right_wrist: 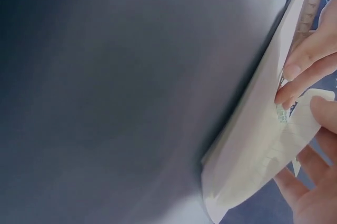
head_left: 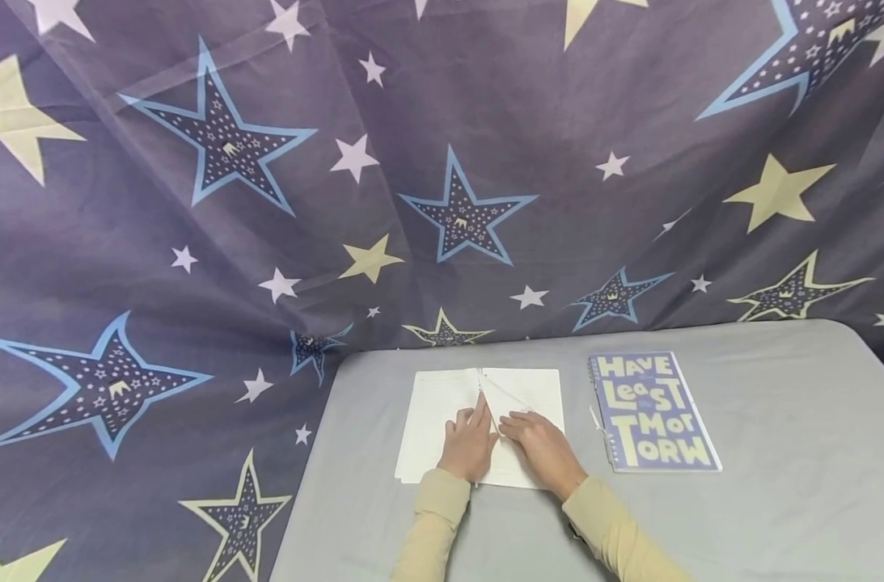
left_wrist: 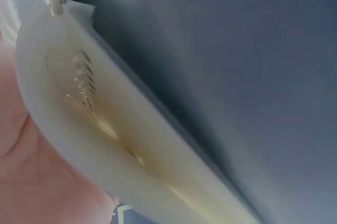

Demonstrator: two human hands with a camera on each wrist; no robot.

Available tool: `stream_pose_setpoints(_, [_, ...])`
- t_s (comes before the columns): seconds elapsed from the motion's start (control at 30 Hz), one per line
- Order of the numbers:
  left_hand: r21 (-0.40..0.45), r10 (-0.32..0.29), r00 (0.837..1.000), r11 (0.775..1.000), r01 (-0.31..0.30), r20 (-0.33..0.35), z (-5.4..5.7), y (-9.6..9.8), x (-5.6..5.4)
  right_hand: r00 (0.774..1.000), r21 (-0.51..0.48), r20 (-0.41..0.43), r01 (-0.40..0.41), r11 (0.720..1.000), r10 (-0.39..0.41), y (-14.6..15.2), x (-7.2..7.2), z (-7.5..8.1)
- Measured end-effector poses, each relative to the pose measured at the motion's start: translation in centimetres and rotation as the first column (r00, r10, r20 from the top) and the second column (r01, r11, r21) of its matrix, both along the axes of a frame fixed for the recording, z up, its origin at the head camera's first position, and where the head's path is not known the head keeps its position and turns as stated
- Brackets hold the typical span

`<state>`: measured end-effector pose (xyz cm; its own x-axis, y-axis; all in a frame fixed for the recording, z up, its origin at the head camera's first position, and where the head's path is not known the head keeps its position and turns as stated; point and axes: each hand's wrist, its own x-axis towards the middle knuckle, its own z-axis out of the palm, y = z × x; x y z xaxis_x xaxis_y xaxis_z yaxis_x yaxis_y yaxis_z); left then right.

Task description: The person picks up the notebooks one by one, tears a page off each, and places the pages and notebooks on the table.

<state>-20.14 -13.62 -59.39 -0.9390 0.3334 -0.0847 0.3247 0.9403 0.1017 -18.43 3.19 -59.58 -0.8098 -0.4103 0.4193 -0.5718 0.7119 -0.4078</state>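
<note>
An open spiral notebook with white lined pages lies on the grey surface. My left hand rests over its middle, index finger stretched along the binding. From the right, my right hand reaches in and pinches a lifted page, its thumb on one face and fingers behind. Close up in the right wrist view, the left fingertips touch the notebook near the binding. The left wrist view shows the pages bowed apart, with metal coils between them.
To the right lies a second spiral notebook, closed, with a blue cover and large pale lettering. A grey cloth-covered table carries both notebooks. Behind and to the left hangs a dark star-patterned curtain.
</note>
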Motion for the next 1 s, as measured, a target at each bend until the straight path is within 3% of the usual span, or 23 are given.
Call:
stream_pose_setpoints(0.17, [-0.038,0.006,1.000,0.999,-0.006,-0.004,-0.4,0.3,-0.3,1.000,0.011,-0.021,-0.010,1.000,0.010,0.0,0.4,0.4])
stream_pose_setpoints(0.37, [-0.086,-0.023,0.998,0.996,0.018,-0.056,-1.2,0.1,-0.4,0.999,0.003,-0.024,-0.033,0.999,0.033,0.2,0.7,0.7])
stream_pose_setpoints(0.53, [-0.066,-0.028,0.997,0.998,0.022,-0.077,-0.8,-0.1,-0.2,0.998,-0.027,-0.021,-0.064,0.998,0.063,0.5,0.9,0.6])
stream_pose_setpoints(0.77, [-0.029,0.008,0.999,1.000,-0.009,-0.044,0.0,-0.1,-0.3,0.991,-0.113,-0.063,-0.128,0.985,0.121,0.5,1.5,0.5])
stream_pose_setpoints(0.87, [0.010,0.013,0.999,1.000,-0.013,-0.033,0.0,-0.2,-0.3,0.990,-0.141,-0.086,-0.119,0.983,0.108,0.5,1.7,0.4])
stream_pose_setpoints(1.0, [0.107,0.009,0.998,0.994,-0.015,0.061,0.5,-0.6,0.1,0.994,-0.152,-0.073,-0.091,0.984,0.081,0.9,2.0,0.5])
